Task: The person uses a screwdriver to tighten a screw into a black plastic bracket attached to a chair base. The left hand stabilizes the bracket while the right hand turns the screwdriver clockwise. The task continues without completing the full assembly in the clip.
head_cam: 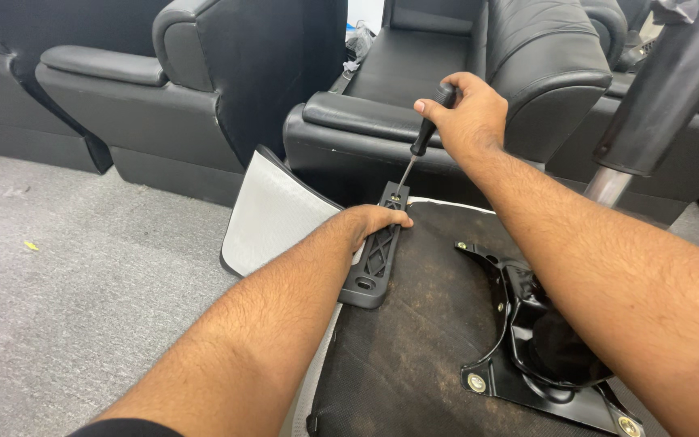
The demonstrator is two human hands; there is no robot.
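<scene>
Gripping the screwdriver by its black handle, your right hand is closed tight around it at about one o'clock in the view, thumb pressed along the grip. Its thin metal shaft slants down to seven o'clock and its tip meets the top end of the black plastic armrest bracket, where a small screw head sits. Your left hand lies across that bracket just below the tip, fingers curled over its edge and pressing it flat rather than lifting it. The bracket rests along the left edge of the upturned chair seat, whose dark fabric underside fills the lower middle. At four o'clock from the bracket, bolted to the same underside, is the black metal mounting plate; it forms a shallow well, and what lies within is too dark to tell. A chrome and black gas cylinder rises from it toward two o'clock. At nine o'clock from the bracket a white curved panel leans on the grey carpet. Black leather armchairs stand across the top.
</scene>
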